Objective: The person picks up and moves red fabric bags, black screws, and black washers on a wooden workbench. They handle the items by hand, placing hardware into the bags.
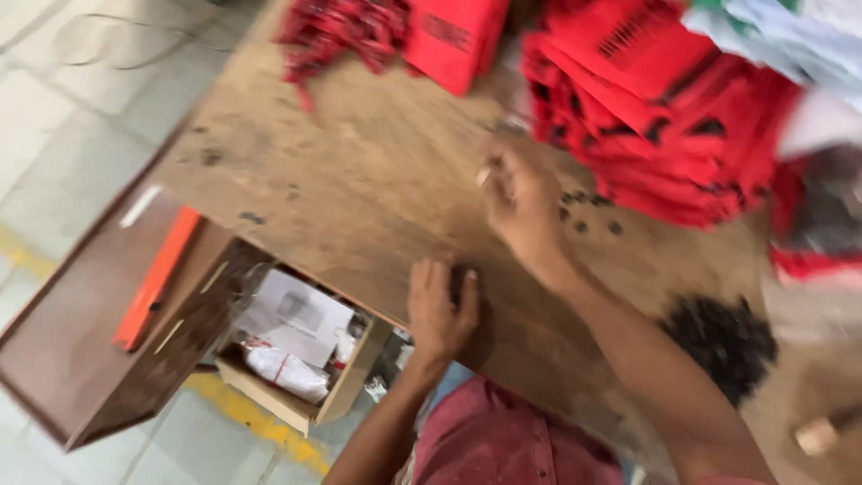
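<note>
Plywood table (359,180): left hand (440,310) curled shut over small dark pieces at the near edge, right hand (521,202) pinching something pale beside the red bag stack (664,135), blurred.

We cannot tell what our blurred right hand (519,199) pinches; the stacked red fabric bags (664,117) run past the top edge.

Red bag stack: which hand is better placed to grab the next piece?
Probably the right hand: it is raised over the table beside the red bag stack. The left hand rests near the table's front edge, farther away.
</note>
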